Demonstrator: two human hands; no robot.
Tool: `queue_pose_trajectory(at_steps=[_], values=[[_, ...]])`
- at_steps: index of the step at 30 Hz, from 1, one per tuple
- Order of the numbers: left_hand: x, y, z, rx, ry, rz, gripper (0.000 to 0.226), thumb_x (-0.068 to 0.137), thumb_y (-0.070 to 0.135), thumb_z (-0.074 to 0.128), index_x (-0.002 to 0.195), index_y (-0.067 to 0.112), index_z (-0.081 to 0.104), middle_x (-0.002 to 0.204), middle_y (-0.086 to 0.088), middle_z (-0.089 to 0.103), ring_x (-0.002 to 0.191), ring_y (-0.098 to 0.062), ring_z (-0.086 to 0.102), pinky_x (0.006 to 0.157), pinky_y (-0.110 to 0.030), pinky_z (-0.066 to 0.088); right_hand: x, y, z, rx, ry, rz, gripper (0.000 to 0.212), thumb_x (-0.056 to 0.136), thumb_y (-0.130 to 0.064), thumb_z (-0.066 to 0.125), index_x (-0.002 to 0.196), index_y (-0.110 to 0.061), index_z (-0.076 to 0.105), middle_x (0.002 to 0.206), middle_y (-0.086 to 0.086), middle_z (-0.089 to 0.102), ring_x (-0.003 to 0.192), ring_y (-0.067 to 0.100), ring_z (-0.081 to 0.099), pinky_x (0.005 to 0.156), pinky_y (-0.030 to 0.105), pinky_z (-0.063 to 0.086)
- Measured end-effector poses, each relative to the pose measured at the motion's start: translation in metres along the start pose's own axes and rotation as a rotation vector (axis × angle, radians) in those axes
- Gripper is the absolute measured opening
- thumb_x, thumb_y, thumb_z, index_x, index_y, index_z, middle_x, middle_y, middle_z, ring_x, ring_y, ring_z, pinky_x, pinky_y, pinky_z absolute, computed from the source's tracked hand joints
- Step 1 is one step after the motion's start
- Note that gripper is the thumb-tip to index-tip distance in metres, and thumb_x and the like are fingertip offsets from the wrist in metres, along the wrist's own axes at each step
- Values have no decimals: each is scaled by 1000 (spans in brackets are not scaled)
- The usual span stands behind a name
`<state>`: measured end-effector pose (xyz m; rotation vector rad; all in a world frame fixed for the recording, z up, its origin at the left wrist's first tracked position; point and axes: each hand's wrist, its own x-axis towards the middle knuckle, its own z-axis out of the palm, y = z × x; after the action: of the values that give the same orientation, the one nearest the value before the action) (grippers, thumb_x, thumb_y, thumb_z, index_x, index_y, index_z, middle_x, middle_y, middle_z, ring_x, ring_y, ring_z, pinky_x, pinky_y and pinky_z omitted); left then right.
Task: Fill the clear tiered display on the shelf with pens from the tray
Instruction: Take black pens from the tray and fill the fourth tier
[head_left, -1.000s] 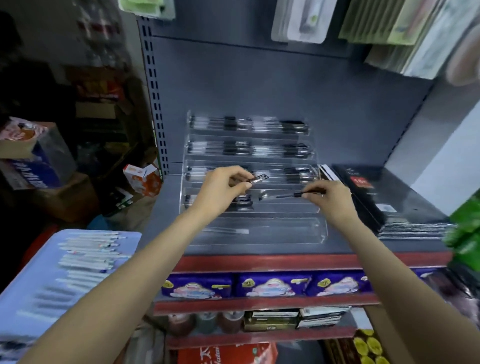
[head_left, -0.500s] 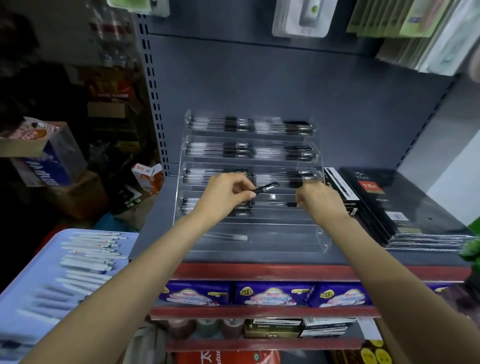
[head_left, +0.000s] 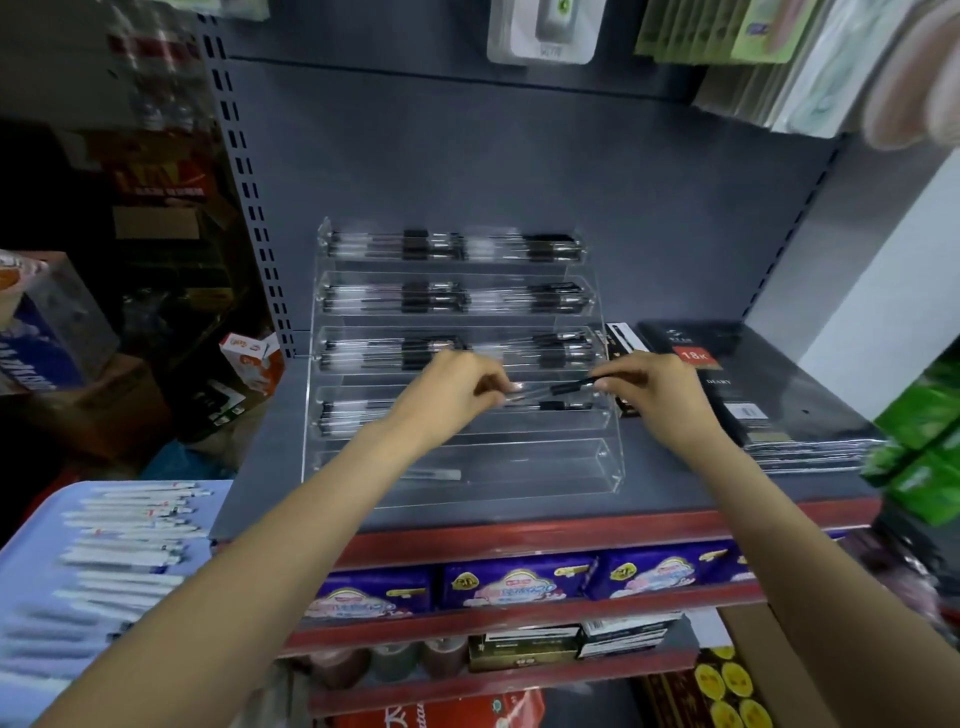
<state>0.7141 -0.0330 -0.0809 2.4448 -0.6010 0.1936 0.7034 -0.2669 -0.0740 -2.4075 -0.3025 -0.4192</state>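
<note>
Head view, looking down at a grey metal shelf (head_left: 519, 512) with a red front edge. On it stands the clear tiered display (head_left: 608, 470), stepped acrylic with five shallow troughs rising toward the back panel. Top three tiers hold rows of slim pens with clear barrels and black grips and caps, lying lengthwise; fourth tier is partly filled, pens visible at its left end; the lowest, front tier holds a single pale pen (head_left: 434, 474) lying flat near its middle. Left hand (head_left: 449, 397) is over the fourth tier, fingers curled, tips pinching one end of a thin pen (head_left: 553, 389) with a clear barrel and black cap. Right hand (head_left: 657, 395) is opposite, fingers curled, pinching the black end of the same pen; the pen spans between the two hands, roughly level, just above the fourth trough. Whether it touches the pens beneath cannot be told. Lower left: the tray (head_left: 31, 582), flat, pale blue, carrying a loose column of white-barrelled pens (head_left: 124, 556) laid crosswise; blurred toward the near edge. Right of the display, touching or nearly touching it, a stack of flat black notebooks (head_left: 753, 395) with a matte cover and a red label. Shelf below carries purple glossy packets (head_left: 519, 579) in a row. Hanging blister packs at the upper edge, out of focus.
</note>
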Motion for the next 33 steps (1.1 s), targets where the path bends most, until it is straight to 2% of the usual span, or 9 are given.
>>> queue_pose_trajectory(at_steps=[2,4,8,11,16,19,22,27,33], values=[[-2,-5,2,71,-26,0,14,87,14,64,100,14,70,96,-1,71,82,-5,57,82,-18,46,-3,10,1,-68,-1,2,14,81,-10,69,94,-7,74,96,8,70,83,18,62,74,16,43],[-2,-5,5,94,-23,21,16,89,16,61,103,14,70,99,-1,69,83,-6,56,80,-18,44,-5,14,4,-91,-11,2,14,81,-11,70,94,-8,75,94,6,69,79,18,60,70,15,42],[2,0,14,179,-127,76,25,94,26,54,114,16,65,108,-2,63,99,-19,59,90,-35,47,-6,12,5,-239,-94,-1,18,86,-16,65,103,-20,72,104,0,68,82,13,57,77,34,51],[2,0,19,246,-204,61,30,96,30,48,120,19,63,116,-2,61,108,-22,56,94,-37,45,-6,7,6,-345,-172,-18,26,92,-15,55,113,-24,68,115,-3,65,101,19,60,83,32,49],[-2,-3,22,428,-200,82,37,98,38,41,123,21,60,115,-1,55,113,-20,48,94,-34,38,-14,5,13,-399,-181,-129,27,93,-15,54,118,-13,64,120,3,63,117,19,48,94,22,38],[-3,-4,23,388,-169,106,37,97,35,44,129,20,54,118,0,53,117,-17,46,96,-32,36,-18,3,15,-470,-192,-179,29,94,-23,54,120,-13,63,119,0,63,117,17,45,89,20,38],[-3,-4,24,363,-147,131,29,96,29,48,122,19,58,117,1,57,113,-16,50,95,-31,38,-17,1,15,-504,-242,-205,30,94,-20,53,122,-14,62,121,0,61,118,17,47,93,27,41],[0,-5,24,399,-152,123,30,96,33,46,119,19,61,115,2,58,109,-16,53,93,-31,36,-11,-9,16,-472,-317,-107,20,94,-20,54,111,-15,63,116,2,60,105,23,59,86,38,50],[-5,-4,25,403,-104,144,33,96,33,46,126,23,56,114,4,53,114,-13,47,93,-29,31,-8,-9,22,-494,-311,-50,19,94,-16,52,105,-8,65,115,6,58,100,27,60,80,39,51]])
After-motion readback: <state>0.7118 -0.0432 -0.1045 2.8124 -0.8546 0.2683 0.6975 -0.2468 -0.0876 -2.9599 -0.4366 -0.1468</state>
